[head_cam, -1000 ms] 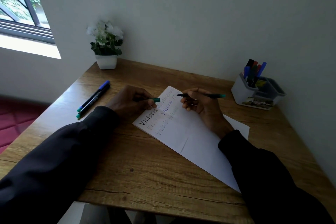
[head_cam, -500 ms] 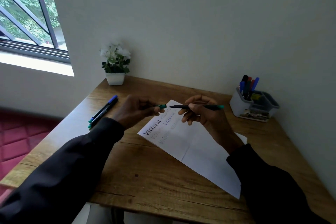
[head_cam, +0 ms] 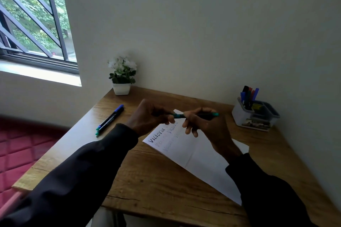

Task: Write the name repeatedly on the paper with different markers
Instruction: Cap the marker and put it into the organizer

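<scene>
Green-capped and held level above the table (head_cam: 166,180), the marker (head_cam: 201,115) lies across my view, its long axis running left to right, tail end with its green plug pointing right toward the caddy (head_cam: 255,116). My right hand (head_cam: 204,127) is closed around the black barrel, thumb and forefinger pinching it near the middle while the other fingers hang loose below. My left hand (head_cam: 147,116) meets it end-on from the left, fingers closed on the green cap (head_cam: 178,115), which sits at the marker's writing end; whether it is pushed fully home I cannot tell. Cap and barrel share one line, so I judge the coming move to be a straight push or pull along that axis, left hand doing the travel, right hand bracing.

The paper (head_cam: 199,160) lies flat on the table directly under both hands, angled with its near corner toward my right sleeve. The name "Victoria" is already written several times near its far-left end, the first line dark, the rest faint. Two more markers (head_cam: 110,120) rest side by side well to the left, nearer my left hand; others stand in the caddy, nearer my right. A potted plant (head_cam: 122,77) sits at the far edge.
</scene>
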`<move>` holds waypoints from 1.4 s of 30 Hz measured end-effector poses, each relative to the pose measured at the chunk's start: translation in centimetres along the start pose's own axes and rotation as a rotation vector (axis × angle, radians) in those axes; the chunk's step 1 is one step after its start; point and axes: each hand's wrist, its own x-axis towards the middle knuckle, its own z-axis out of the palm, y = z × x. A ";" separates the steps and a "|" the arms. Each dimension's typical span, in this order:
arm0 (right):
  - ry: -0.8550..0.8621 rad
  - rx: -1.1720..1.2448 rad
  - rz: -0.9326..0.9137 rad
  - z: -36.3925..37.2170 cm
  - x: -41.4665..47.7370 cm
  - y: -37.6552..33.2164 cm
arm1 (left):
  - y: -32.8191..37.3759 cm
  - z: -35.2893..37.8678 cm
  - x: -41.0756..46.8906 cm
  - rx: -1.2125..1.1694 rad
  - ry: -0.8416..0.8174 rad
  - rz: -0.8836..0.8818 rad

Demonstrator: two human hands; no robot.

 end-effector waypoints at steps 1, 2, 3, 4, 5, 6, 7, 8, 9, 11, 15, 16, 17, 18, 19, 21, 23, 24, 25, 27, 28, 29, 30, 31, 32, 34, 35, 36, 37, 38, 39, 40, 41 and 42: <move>0.022 0.016 -0.016 0.1 -0.1 0.1 | 0.2 0.2 0.1 0.004 0.015 0.011; 0.040 0.038 -0.022 0.1 -0.2 0.3 | 0.4 0.6 0.2 0.004 0.028 0.022; 0.051 0.071 -0.017 0.1 -0.3 0.5 | 0.5 0.9 0.3 0.009 0.039 0.033; 0.057 0.107 0.000 0.1 -0.4 0.8 | 0.5 1.3 0.4 0.014 0.049 0.041; 0.063 0.133 0.020 -0.2 -0.6 1.0 | 0.6 1.8 0.5 0.017 0.054 0.046; 0.066 0.148 0.038 -0.5 -0.8 1.1 | 0.7 2.1 0.7 0.021 0.054 0.046; 0.059 0.160 0.054 -1.0 -0.9 1.3 | 0.8 2.5 1.0 0.034 0.044 0.045; 0.042 0.180 0.075 -1.6 -1.0 1.2 | 1.0 2.8 1.3 0.053 0.032 0.046; 0.028 0.212 0.102 -2.2 -1.1 1.1 | 1.1 2.9 1.7 0.069 0.024 0.053; 0.028 0.286 0.150 -4.0 -1.1 0.8 | 1.5 3.2 2.8 0.087 0.025 0.062; 0.000 0.040 0.172 -7.5 -0.8 0.2 | 1.9 4.0 4.7 0.071 0.053 0.023; -0.022 -0.077 0.172 -8.3 -0.7 0.0 | 2.0 4.4 5.0 0.048 0.051 0.011; -0.039 -0.199 0.173 -9.0 -0.6 -0.2 | 2.2 4.8 5.3 0.020 0.055 0.003; -0.049 -0.331 0.170 -9.7 -0.4 -0.4 | 2.4 5.3 5.6 -0.007 0.067 -0.002; -0.053 -0.457 0.169 -10.0 -0.3 -0.5 | 2.6 5.8 5.9 -0.025 0.082 0.001; -0.057 -0.601 0.167 -10.4 -0.1 -0.2 | 3.3 6.8 6.7 -0.063 0.112 0.012; -0.023 -0.665 0.160 -11.0 0.3 0.8 | 3.8 7.7 7.6 -0.146 0.131 0.002; 0.018 -0.689 0.140 -11.4 0.5 1.4 | 4.0 8.0 7.9 -0.179 0.137 -0.003; 0.088 -0.690 0.111 -12.2 0.8 2.0 | 4.0 8.2 8.1 -0.196 0.143 -0.006; 0.296 -0.632 0.068 -14.1 1.1 3.0 | 3.8 8.5 8.2 -0.198 0.150 -0.001; 0.409 -0.606 0.059 -15.3 1.1 3.3 | 3.5 8.4 8.0 -0.196 0.150 -0.009; 0.512 -0.589 0.054 -16.5 1.2 3.5 | 3.1 8.2 7.7 -0.196 0.153 -0.028; 0.605 -0.588 0.052 -17.7 1.3 3.6 | 2.6 8.0 7.4 -0.196 0.162 -0.050; 0.681 -0.599 0.044 -18.8 1.5 3.6 | 2.1 7.7 7.2 -0.191 0.173 -0.069; 0.735 -0.623 0.027 -19.8 1.7 3.4 | 1.6 7.4 7.0 -0.184 0.183 -0.080; 0.785 -0.675 -0.016 -21.1 2.4 2.9 | 0.9 6.8 6.5 -0.187 0.198 -0.099; 0.791 -0.701 -0.032 -21.6 2.8 2.8 | 0.7 6.7 6.3 -0.185 0.201 -0.101; 0.786 -0.729 -0.041 -21.9 3.3 2.5 | 0.4 6.5 6.1 -0.177 0.201 -0.102; 0.771 -0.761 -0.038 -22.1 3.7 2.5 | 0.2 6.4 6.0 -0.171 0.196 -0.108; 0.750 -0.796 -0.025 -22.1 4.2 2.5 | 0.0 6.4 5.9 -0.164 0.189 -0.122; 0.724 -0.833 -0.006 -22.0 4.5 2.7 | -0.2 6.3 5.8 -0.154 0.181 -0.136; 0.696 -0.864 0.021 -21.9 4.8 3.0 | -0.3 6.1 5.7 -0.145 0.178 -0.147; 0.672 -0.883 0.058 -21.9 4.9 3.5 | -0.5 6.0 5.6 -0.140 0.178 -0.156; 0.653 -0.889 0.103 -21.8 4.9 3.9 | -0.6 5.9 5.5 -0.137 0.181 -0.162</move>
